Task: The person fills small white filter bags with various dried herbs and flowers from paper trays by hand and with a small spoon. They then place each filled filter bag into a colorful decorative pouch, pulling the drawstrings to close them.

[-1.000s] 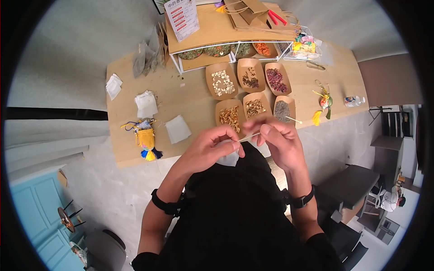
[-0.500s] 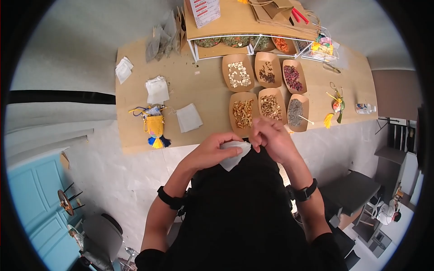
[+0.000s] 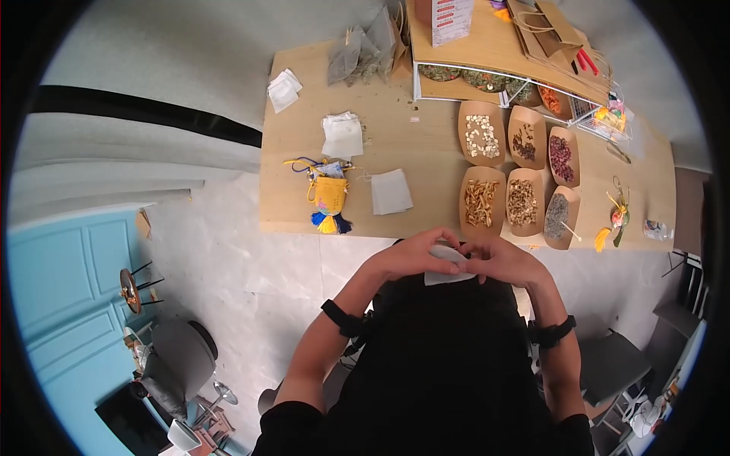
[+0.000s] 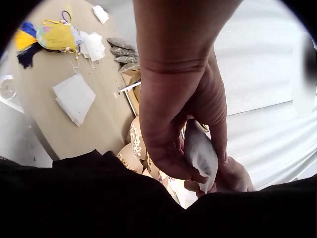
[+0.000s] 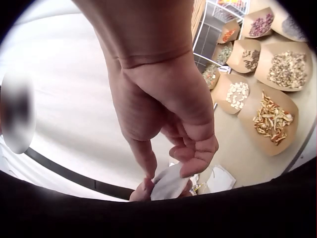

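A small white drawstring pouch (image 3: 449,277) is held close in front of the black-clothed torso, past the table's near edge. The left hand (image 3: 411,257) grips it between thumb and fingers. From the other side, the right hand (image 3: 506,262) pinches the pouch's edge, its fingertips meeting those of the left. The pouch looks rounded in the left wrist view, and its thin, crinkled edge shows between the fingers. In the right wrist view, thumb and fingers lie against the pale fabric. No string shows between the hands at this moment.
Paper trays (image 3: 471,220) of dried herbs stand beyond the hands. Flat white pouches (image 3: 391,191) and a yellow tasselled sachet (image 3: 330,196) lie to the left. A wooden shelf (image 3: 487,38) stands at the back; a tasselled ornament (image 3: 617,215) and a plastic bottle (image 3: 656,229) lie right.
A second ago the right hand held a string drawn out from the pouch; it then let go and has come onto the pouch beside the left hand. The head view has turned left.
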### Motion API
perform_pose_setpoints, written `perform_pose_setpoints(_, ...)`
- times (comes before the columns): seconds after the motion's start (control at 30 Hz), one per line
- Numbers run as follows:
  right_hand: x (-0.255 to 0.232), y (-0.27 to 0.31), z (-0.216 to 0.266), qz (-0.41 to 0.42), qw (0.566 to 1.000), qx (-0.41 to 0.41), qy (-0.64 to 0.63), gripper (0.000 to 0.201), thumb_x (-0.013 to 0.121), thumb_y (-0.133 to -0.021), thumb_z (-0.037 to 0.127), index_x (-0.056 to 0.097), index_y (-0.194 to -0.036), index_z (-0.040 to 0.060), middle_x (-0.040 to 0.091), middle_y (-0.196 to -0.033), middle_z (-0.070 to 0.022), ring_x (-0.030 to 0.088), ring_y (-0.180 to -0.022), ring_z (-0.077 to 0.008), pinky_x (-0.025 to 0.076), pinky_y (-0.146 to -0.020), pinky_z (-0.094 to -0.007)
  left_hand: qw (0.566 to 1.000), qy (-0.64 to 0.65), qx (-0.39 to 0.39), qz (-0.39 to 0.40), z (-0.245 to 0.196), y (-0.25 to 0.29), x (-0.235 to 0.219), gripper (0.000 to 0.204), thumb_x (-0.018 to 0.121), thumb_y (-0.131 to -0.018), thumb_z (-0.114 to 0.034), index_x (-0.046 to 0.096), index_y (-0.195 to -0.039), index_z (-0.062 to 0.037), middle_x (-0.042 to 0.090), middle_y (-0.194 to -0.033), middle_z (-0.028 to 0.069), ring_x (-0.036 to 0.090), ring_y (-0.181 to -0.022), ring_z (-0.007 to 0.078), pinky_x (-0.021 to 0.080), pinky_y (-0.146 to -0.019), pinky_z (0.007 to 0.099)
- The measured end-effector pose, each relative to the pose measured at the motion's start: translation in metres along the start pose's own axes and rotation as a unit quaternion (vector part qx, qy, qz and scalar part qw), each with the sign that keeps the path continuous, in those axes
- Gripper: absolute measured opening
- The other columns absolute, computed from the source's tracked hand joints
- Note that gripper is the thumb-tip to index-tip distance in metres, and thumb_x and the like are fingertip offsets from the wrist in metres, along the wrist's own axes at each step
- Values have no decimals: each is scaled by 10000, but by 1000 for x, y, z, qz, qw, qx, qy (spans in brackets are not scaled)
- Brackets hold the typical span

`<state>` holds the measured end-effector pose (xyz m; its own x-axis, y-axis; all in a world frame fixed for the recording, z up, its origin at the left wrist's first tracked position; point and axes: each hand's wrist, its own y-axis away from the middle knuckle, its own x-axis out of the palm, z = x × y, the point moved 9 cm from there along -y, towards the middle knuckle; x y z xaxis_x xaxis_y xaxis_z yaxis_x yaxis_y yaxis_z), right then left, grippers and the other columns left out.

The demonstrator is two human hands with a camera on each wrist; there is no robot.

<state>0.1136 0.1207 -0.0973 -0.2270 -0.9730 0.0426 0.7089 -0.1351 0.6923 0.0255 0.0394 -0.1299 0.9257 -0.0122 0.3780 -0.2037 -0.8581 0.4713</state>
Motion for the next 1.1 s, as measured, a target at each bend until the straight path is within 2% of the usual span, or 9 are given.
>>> perform_pose_setpoints(0.07, 15, -2, -5, 100, 991, 33, 85, 358, 749, -818, 263, 664, -1027, -15, 600, -704, -4, 579, -644, -84, 467, -568, -250, 1000, -14, -22, -2, 9, -1, -6, 487, 780, -796, -185, 519, -1187, -59, 598, -1093, 75, 565, -1048, 166, 462, -888, 298)
perform_pose_setpoints(0.27, 13, -22, -18, 91, 975, 99, 174, 325, 740, -799, 288, 700, -911, -15, 629, -696, -25, 571, -603, -92, 460, -553, -254, 1000, -12, -16, 15, 26, -6, -13, 488, 757, -819, -191, 508, -1212, -44, 613, -1076, 87, 581, -1000, 161, 476, -841, 292)
perform_pose_setpoints(0.33, 4, -24, -23, 62, 978, 93, 175, 320, 734, -803, 288, 697, -906, -13, 621, -691, -21, 567, -603, -91, 457, -549, -253, 995, 74, -43, -52, 35, 2, -33, 460, 726, -847, -183, 506, -1223, -33, 627, -1071, 106, 588, -983, 152, 487, -824, 298)
perform_pose_setpoints(0.43, -11, -13, -13, -1, 983, 75, 170, 317, 720, -818, 294, 689, -882, -16, 601, -677, -15, 558, -601, -90, 454, -549, -253, 960, -3, 16, -278, 57, 33, -129, 529, 719, -847, -193, 470, -1274, -4, 632, -1053, 147, 616, -962, 207, 504, -819, 323)
perform_pose_setpoints(0.53, -24, 6, -10, -50, 982, 90, 159, 332, 705, -837, 310, 676, -859, -20, 578, -658, -9, 540, -595, -88, 446, -550, -254, 754, -295, 41, -585, 75, 94, -229, 761, 789, -755, -256, 392, -1346, 13, 560, -1174, 213, 562, -1108, 325, 487, -890, 402)
perform_pose_setpoints(0.63, -34, 15, -22, -73, 978, 116, 158, 348, 694, -852, 329, 667, -855, -18, 558, -646, 0, 513, -587, -83, 421, -542, -253, 670, -406, -53, -619, 56, 110, -245, 942, 840, -661, -336, 339, -1380, 10, 436, -1337, 238, 439, -1244, 371, 438, -958, 461)
perform_pose_setpoints(0.83, -31, 22, -17, -99, 984, 96, 109, 356, 682, -874, 344, 651, -812, -5, 534, -644, 12, 473, -595, -75, 385, -534, -258, 683, -402, -199, -577, 64, 91, -243, 919, 827, -625, -341, 361, -1319, 41, 435, -1239, 230, 450, -1158, 400, 418, -965, 493)
perform_pose_setpoints(0.97, -27, 19, -16, -76, 984, 99, 128, 374, 670, -890, 360, 656, -831, -9, 531, -657, 12, 486, -641, -69, 396, -563, -253, 658, -435, -141, -598, 91, 93, -265, 796, 801, -641, -271, 407, -1256, 45, 436, -1168, 228, 464, -1093, 396, 421, -958, 465)
perform_pose_setpoints(1.1, -21, 22, -2, -58, 989, 101, 93, 370, 670, -899, 373, 634, -824, 12, 512, -648, 31, 475, -609, -55, 389, -543, -238, 697, -369, -58, -612, 74, 115, -254, 689, 776, -665, -163, 424, -1220, 46, 431, -1172, 239, 462, -1083, 401, 417, -960, 436)
